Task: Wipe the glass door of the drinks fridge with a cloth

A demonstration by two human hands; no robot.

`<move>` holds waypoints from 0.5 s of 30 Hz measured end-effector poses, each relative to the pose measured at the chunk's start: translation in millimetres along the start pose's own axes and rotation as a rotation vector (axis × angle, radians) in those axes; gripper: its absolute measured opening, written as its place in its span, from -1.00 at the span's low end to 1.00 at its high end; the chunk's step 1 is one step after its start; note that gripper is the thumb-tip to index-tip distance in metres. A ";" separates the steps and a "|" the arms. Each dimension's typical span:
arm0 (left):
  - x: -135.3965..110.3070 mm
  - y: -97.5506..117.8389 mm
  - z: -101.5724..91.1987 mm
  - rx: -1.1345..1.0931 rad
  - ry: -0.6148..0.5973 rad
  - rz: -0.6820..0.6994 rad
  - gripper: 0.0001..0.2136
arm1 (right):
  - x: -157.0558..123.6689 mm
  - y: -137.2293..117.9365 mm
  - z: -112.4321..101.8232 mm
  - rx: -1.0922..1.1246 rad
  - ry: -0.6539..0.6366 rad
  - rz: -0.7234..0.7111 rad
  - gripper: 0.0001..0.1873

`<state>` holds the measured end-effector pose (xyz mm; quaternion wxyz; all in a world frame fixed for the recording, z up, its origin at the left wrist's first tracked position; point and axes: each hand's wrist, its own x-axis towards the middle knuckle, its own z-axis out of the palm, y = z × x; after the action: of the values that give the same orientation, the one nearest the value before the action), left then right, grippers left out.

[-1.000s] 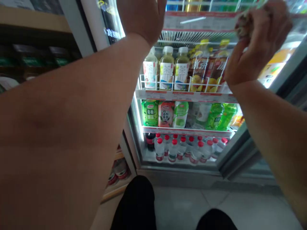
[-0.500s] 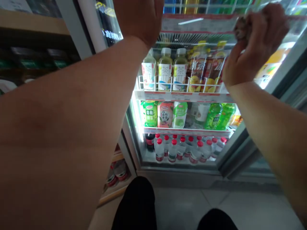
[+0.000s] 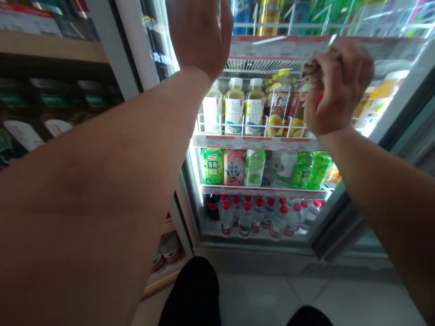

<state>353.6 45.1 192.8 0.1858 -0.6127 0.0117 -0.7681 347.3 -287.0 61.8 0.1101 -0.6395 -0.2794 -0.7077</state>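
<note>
My left hand [image 3: 201, 38] is raised at the top of the view, by the left side of the open drinks fridge. Its fingers run out of the frame, so their grip is hidden. Farther right, my right hand [image 3: 340, 86] is closed round a small crumpled, mottled grey-brown rag [image 3: 311, 69]. That hand is just below the price-label strip [image 3: 288, 47] of the upper shelf. Behind it stand bottles of lemon iced tea [image 3: 279, 104], with white-labelled tea bottles [image 3: 234, 108] to their left.
Cans [image 3: 270, 16] stand behind a wire rail on the upper shelf. Green and pink drink bottles [image 3: 234, 167] fill a lower shelf, with red-capped water bottles [image 3: 245, 219] at the bottom. A wooden shelf [image 3: 54, 45] with dark bottles is at left; the fridge door frame [image 3: 336, 222] is at right.
My right hand has moved left along the upper shelf edge with the rag in it. The view has tilted up slightly, showing more of the cans. My left hand stays near the fridge's left side.
</note>
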 end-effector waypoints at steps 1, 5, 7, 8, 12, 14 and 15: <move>0.7 4.7 -7.2 -0.004 -0.041 -0.015 -0.60 | -0.4 -0.3 0.6 0.003 0.032 0.023 -0.50; 5.9 15.6 -29.9 -0.064 -0.209 -0.081 -0.61 | -1.7 1.8 4.5 0.013 0.144 0.133 -0.51; 7.6 17.0 -35.7 -0.099 -0.219 -0.066 -0.61 | -2.2 1.3 4.7 0.011 0.079 0.102 -0.50; 8.0 17.2 -37.0 -0.116 -0.218 -0.056 -0.60 | -2.4 0.4 4.2 0.016 0.027 0.076 -0.49; 6.3 16.8 -39.2 -0.214 -0.226 -0.051 -0.62 | -2.8 -3.8 2.1 0.057 -0.060 0.050 -0.48; 3.9 18.1 -44.8 -0.286 -0.223 -0.039 -0.61 | -3.0 -3.5 2.4 0.060 -0.026 0.064 -0.48; 2.6 19.4 -49.8 -0.320 -0.218 -0.035 -0.60 | -3.0 -2.8 2.9 0.061 -0.005 0.071 -0.49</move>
<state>311.4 15.8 178.1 0.0727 -0.7141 0.1029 -0.6886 348.8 -283.7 58.2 0.1539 -0.6469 -0.2784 -0.6931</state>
